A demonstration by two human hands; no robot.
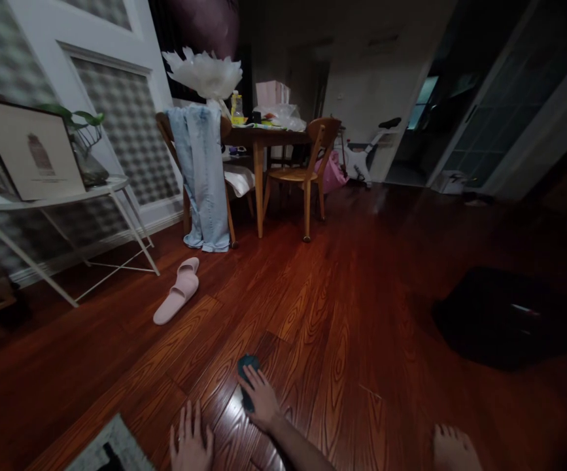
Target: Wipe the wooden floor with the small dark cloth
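My right hand point(262, 398) presses down on a dark teal rounded bundle point(248, 362) that looks like a folded cloth, its fingers over the top. The bundle rests on the glossy red-brown wood floor point(327, 314), and part of it is hidden beneath my palm. To the left, at the bottom edge, my left hand point(191, 437) is stretched out with its fingers spread and holds nothing. Light reflects off the boards between the two hands.
A pale mat point(111, 446) with a dark item lies at bottom left. Pink slippers point(178, 297) sit farther ahead. Jeans point(202, 176) hang over a chair by the table point(258, 139). A bare foot point(454, 447) and a large black object point(503, 317) are right.
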